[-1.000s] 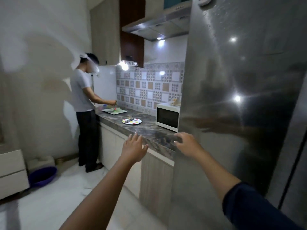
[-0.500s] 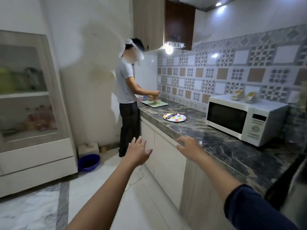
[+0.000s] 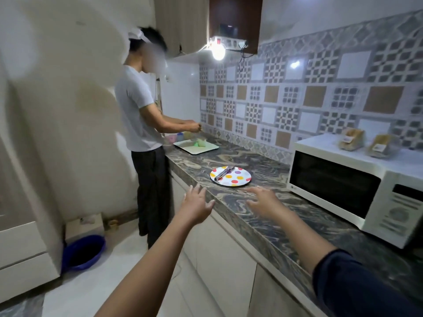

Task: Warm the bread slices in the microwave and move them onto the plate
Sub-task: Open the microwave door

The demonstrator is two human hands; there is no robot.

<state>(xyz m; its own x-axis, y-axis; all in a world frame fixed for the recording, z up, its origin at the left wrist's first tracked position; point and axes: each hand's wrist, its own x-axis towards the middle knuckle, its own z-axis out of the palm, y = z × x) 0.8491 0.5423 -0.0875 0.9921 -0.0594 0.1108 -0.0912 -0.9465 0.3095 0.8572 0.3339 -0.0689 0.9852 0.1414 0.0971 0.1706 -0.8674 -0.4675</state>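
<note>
Holds nothing in left hand or right hand, fingers spread wide over the surface edge. Finds bread packs up-right atop the microwave, nearer the right hand; plate just ahead.

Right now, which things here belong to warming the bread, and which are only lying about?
For the job: microwave, bread bags on top of it, dotted plate, metal tool on the plate.
Lying about: white tray, blue basin on the floor.
</note>
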